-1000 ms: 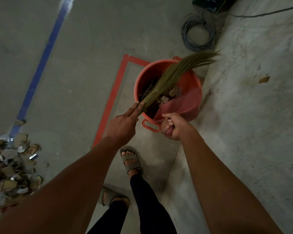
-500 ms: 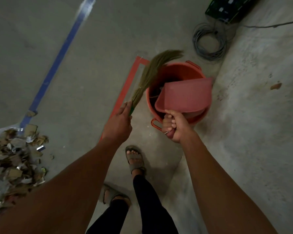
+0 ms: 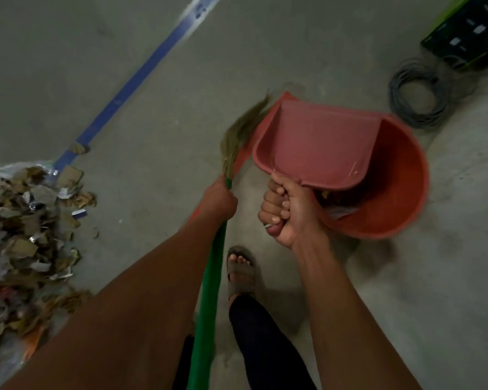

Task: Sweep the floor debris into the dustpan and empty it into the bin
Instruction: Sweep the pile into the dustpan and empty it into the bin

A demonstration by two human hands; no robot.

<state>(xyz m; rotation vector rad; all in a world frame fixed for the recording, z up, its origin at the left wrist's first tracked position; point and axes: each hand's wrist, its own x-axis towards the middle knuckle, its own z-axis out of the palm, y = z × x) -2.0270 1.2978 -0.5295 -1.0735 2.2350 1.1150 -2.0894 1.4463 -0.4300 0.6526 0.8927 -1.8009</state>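
Right hand (image 3: pixel 289 212) has its fingers (image 3: pixel 273 199) wrapped tight round the handle of the pink dustpan (image 3: pixel 319 142), and the pan hangs over the near-left part of the orange bin (image 3: pixel 400 198), its open face turned up toward the camera and its inside bare. Down in the bin, just under the pan's lower edge, scraps of paper and something pale show (hard to make out more in the shadow). Left hand (image 3: pixel 219 201) sits just left of the bin, fingers clamped on the green handle of the grass broom (image 3: pixel 238 136); the handle runs back along the forearm, and the bristles fan up and away, off the bin's left rim, blurred. Red floor tape (image 3: pixel 244 153) peeks out between the bristles and the bin. Well to the left of the bin lies the big debris pile (image 3: pixel 26 249), torn cardboard, paper and shiny bits heaped on the concrete floor (image 3: pixel 434 305). A blue tape line (image 3: pixel 141 77) runs diagonally from that pile toward the far side. Beyond the bin to the right, a grey cable coil (image 3: pixel 417 97), and past it a dark box (image 3: pixel 471 32). A sandalled foot (image 3: pixel 241 270) stands on the near side of the bin.
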